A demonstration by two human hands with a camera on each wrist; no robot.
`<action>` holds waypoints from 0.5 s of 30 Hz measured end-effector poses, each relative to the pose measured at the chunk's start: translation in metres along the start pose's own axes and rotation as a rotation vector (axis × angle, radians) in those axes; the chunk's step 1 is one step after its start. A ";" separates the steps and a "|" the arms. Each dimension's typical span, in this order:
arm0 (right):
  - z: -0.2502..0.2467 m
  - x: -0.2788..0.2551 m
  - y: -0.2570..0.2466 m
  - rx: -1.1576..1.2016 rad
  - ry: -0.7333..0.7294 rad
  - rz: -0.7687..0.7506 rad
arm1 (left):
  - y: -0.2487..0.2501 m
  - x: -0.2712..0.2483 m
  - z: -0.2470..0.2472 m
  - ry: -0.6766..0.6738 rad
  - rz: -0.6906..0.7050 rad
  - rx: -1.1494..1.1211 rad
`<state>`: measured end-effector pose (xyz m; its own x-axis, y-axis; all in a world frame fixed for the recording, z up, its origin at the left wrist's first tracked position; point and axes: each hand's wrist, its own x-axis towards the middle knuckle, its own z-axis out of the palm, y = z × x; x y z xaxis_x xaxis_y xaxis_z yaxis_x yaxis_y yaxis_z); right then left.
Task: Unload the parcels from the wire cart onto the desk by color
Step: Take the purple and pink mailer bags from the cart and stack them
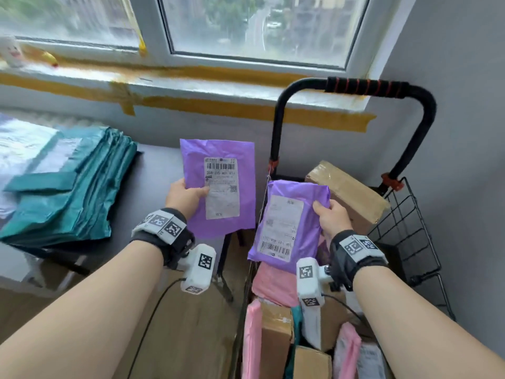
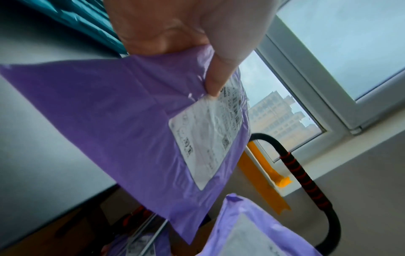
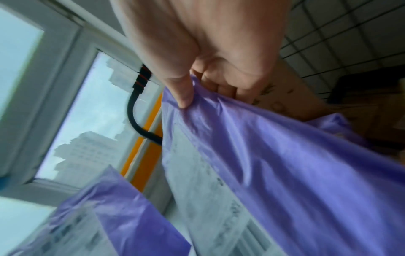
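Above the wire cart [image 1: 404, 231], right hand [image 1: 334, 217] pinching one purple parcel [image 1: 284, 222]; left hand [image 1: 183, 196] gripping another purple parcel [image 1: 218, 187] beside the desk [image 1: 153, 170], near stacked teal parcels [image 1: 68, 187].

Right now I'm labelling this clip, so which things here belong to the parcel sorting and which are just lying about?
Part of the job:
- left hand holding a purple parcel
- right hand holding a second purple parcel
- wire cart with pink parcels and cardboard boxes
- teal parcel stack on the desk

Lying about:
- yellow tape
- windowsill
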<state>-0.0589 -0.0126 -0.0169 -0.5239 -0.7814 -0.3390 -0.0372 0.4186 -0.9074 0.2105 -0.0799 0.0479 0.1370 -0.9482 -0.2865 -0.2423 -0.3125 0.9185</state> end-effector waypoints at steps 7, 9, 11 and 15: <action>0.110 -0.069 -0.076 -0.104 0.072 -0.081 | 0.002 0.023 -0.127 0.051 0.049 0.038; 0.151 -0.086 -0.089 -0.171 0.099 -0.102 | -0.005 0.032 -0.170 0.056 0.046 0.060; 0.197 -0.100 -0.104 -0.169 0.108 -0.107 | -0.014 0.044 -0.214 0.055 0.052 0.098; 0.282 -0.119 -0.129 -0.101 0.101 -0.101 | -0.029 0.070 -0.295 0.109 0.018 0.151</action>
<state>0.2480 -0.1037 0.0700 -0.5958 -0.7735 -0.2161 -0.1765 0.3886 -0.9043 0.5104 -0.1204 0.0814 0.2329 -0.9445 -0.2318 -0.3862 -0.3086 0.8693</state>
